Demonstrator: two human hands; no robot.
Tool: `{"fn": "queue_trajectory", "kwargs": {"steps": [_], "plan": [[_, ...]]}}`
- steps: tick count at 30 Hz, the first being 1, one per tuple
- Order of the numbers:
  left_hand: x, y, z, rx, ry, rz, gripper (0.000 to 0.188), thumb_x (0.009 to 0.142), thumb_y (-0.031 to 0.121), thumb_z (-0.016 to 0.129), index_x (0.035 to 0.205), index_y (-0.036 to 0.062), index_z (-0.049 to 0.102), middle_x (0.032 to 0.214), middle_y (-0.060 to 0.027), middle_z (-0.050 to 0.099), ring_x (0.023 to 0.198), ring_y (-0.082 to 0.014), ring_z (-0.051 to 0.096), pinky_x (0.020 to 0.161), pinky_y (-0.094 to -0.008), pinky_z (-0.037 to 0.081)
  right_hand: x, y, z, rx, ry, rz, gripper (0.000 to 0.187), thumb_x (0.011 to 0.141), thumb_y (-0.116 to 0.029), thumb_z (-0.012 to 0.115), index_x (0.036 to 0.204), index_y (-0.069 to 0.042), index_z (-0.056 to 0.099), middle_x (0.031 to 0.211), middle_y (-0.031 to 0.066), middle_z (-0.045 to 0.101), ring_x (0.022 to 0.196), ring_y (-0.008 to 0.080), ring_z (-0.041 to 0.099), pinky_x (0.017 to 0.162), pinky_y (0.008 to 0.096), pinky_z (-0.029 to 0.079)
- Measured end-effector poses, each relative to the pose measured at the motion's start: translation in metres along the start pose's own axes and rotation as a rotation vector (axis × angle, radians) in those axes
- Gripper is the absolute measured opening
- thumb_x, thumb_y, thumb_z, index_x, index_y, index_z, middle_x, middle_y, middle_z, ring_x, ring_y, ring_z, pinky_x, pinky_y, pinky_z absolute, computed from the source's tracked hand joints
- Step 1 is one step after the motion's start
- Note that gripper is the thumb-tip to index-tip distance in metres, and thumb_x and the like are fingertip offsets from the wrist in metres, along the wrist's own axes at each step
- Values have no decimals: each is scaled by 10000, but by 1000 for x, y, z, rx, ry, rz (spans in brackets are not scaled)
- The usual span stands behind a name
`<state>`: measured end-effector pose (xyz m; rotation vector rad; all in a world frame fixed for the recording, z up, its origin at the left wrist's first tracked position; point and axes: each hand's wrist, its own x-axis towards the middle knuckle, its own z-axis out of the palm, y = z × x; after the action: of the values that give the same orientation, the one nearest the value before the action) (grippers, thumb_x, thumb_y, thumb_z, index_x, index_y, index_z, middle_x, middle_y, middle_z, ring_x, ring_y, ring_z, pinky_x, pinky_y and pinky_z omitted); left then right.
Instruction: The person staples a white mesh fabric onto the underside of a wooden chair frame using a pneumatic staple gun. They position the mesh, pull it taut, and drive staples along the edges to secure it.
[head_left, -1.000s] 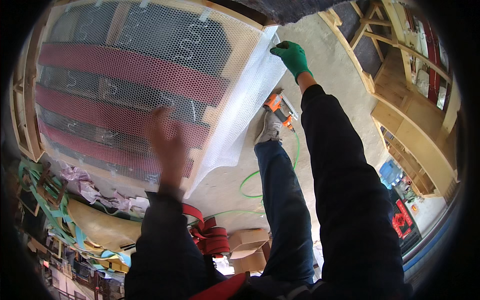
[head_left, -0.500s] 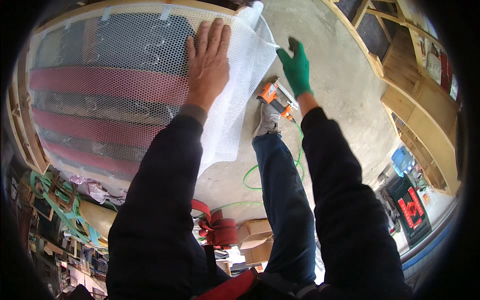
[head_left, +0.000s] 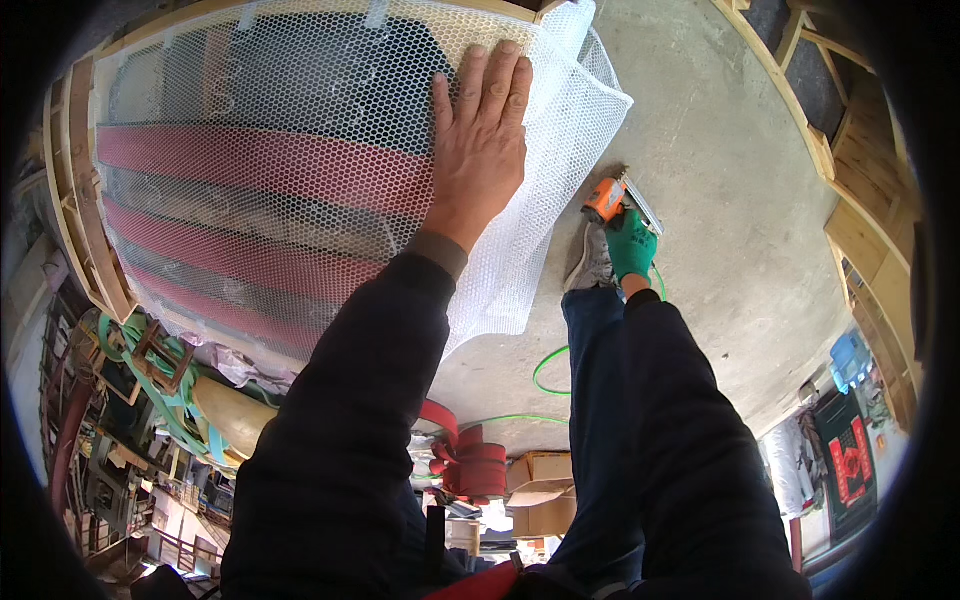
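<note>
My bare left hand (head_left: 480, 150) lies flat, fingers stretched out, on white honeycomb mesh (head_left: 580, 110). The mesh covers a wooden frame (head_left: 78, 190) crossed by wide red webbing straps (head_left: 260, 165), and its loose edge spills past the frame's right side. To the right, my right hand (head_left: 632, 245), in a green glove, is closed around the handle of an orange air nail gun (head_left: 605, 200). The gun lies on the concrete floor by my grey shoe (head_left: 592, 258), its handle mostly hidden by the glove.
A green air hose (head_left: 545, 375) loops on the floor beside my leg. Red webbing rolls (head_left: 470, 465) and a cardboard box (head_left: 545, 475) are close to me. More wooden frames (head_left: 870, 200) stand along the right side. Clutter and green strapping (head_left: 150, 370) lie at the left.
My right hand has come down from beside the mesh corner and closed on the nail gun's handle. My left hand still presses on the mesh. The whole view has shifted.
</note>
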<state>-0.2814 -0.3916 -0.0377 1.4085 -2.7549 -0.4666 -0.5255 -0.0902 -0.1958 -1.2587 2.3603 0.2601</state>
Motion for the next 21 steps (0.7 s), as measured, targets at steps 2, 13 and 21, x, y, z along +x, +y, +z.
{"fn": "queue_trajectory", "kwargs": {"steps": [2, 13, 21], "plan": [[0, 3, -4, 11, -25, -13, 831, 964, 235, 649, 1677, 104, 243, 1777, -66, 126, 1639, -317, 77, 1294, -601, 77, 8, 0, -39, 3, 32, -186, 249, 884, -288, 726, 1026, -98, 649, 818, 140, 738, 767, 387, 723, 758, 517, 537], [-12, 20, -32, -67, -97, -62, 749, 983, 160, 570, 1659, 61, 264, 1777, -88, 114, 1640, -282, 102, 1317, -519, 85, 21, -76, -358, 1299, -576, 138, 351, 987, -155, 664, 1290, 15, 615, 1062, 79, 741, 904, 152, 717, 825, 298, 586], [-27, 23, -34, -101, -102, -54, 747, 972, 195, 575, 1633, -10, 293, 1764, -149, 142, 1633, -298, 137, 1319, -510, 84, 67, -197, -346, 1101, -535, -193, 357, 941, -254, 764, 1162, 18, 693, 882, 75, 739, 714, 106, 668, 632, 271, 533]]}}
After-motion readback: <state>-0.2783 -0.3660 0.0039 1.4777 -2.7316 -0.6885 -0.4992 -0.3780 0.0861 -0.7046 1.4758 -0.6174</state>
